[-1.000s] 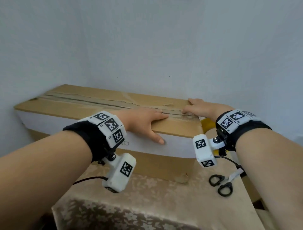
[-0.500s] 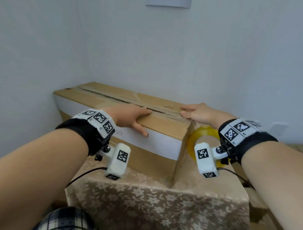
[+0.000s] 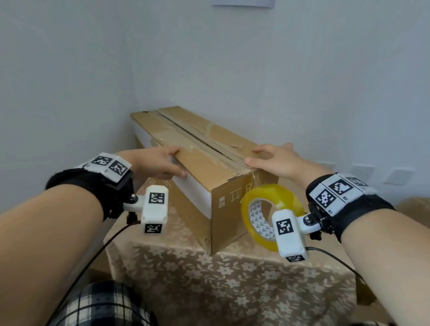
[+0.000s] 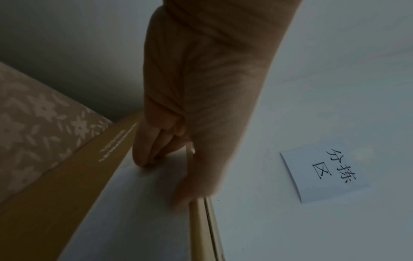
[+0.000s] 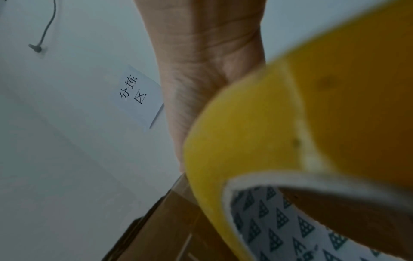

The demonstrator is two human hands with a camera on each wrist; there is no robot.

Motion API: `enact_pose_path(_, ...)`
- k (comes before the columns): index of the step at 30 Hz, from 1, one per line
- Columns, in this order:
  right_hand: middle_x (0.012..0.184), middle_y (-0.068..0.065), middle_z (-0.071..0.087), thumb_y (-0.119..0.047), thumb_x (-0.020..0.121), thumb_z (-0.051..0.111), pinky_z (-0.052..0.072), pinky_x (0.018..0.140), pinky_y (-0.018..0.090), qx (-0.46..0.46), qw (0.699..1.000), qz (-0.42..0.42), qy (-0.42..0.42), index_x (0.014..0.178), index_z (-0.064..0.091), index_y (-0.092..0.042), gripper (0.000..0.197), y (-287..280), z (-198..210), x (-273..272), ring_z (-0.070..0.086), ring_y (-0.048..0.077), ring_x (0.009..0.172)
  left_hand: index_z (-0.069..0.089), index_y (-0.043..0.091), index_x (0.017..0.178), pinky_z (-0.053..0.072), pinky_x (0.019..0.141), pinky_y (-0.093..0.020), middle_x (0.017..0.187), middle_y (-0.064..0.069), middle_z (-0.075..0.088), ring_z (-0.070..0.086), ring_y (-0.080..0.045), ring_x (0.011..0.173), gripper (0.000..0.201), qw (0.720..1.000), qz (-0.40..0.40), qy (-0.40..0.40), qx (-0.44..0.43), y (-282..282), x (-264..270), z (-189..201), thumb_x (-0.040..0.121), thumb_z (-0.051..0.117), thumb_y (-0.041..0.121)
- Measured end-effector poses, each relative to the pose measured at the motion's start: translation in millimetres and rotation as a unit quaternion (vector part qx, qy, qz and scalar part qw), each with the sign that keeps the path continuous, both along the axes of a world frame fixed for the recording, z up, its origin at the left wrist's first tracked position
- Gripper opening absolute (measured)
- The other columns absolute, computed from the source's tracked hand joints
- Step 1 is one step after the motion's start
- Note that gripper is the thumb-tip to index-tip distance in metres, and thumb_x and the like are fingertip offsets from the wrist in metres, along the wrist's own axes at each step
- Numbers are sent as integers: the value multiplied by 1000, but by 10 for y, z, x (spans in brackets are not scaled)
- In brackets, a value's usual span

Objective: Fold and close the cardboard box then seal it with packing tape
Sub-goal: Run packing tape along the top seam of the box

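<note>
A long cardboard box (image 3: 204,167) with a white band on its side lies on the table, its short end toward me and its top flaps down along a taped middle seam. My left hand (image 3: 160,163) lies on the box's top left edge, fingers on top and thumb against the white band (image 4: 138,203). My right hand (image 3: 274,160) rests flat on the right flap near the end corner. A yellow tape roll (image 3: 274,197) stands on edge by the box's end, under my right wrist; a clear strip seems to run from it up to the box. It fills the right wrist view (image 5: 290,123).
A beige flowered cloth (image 3: 232,279) covers the small table, whose front edge is close to me. Walls stand close behind and left of the box. A paper note (image 3: 243,2) hangs on the wall, and wall sockets (image 3: 363,169) sit at the right. Plaid fabric (image 3: 100,304) shows below.
The box has swung round under both hands from lying crosswise to pointing its short end at me. The tape roll has come into full view and the scissors have left the view.
</note>
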State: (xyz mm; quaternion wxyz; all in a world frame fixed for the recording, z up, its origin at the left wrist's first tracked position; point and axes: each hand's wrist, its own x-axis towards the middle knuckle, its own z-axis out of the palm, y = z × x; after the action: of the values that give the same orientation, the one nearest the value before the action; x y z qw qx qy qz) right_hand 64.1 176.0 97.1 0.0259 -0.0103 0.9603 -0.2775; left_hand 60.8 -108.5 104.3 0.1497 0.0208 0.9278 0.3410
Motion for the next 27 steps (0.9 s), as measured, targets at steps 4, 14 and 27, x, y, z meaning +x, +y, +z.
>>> enact_pose_path(4,152,0,34,-72,82,47,26,113,43,-1,999,51,-13,144,32,-43,70,-183,-23,49,33,28,138,43,12,124,44,69,-24,99,-10,49,52,-21,79,37,985,125,1,120,13,-74,-34,93,46,34)
enact_pose_path(14,152,11,17,-69,89,33,25,114,47,47,998,48,-20,147,24,-43,64,-213,-61,252,28,35,138,13,34,149,-1,114,-50,160,-4,2,1,-24,146,55,947,-98,162,-261,634,238,-53,98,18,54)
enact_pose_path(27,81,16,63,-24,94,57,50,43,26,-284,955,-52,-65,122,51,3,39,-221,-269,759,62,22,49,35,7,142,30,109,-38,152,-11,31,38,-26,134,62,937,-158,175,-257,1072,358,-119,99,21,50)
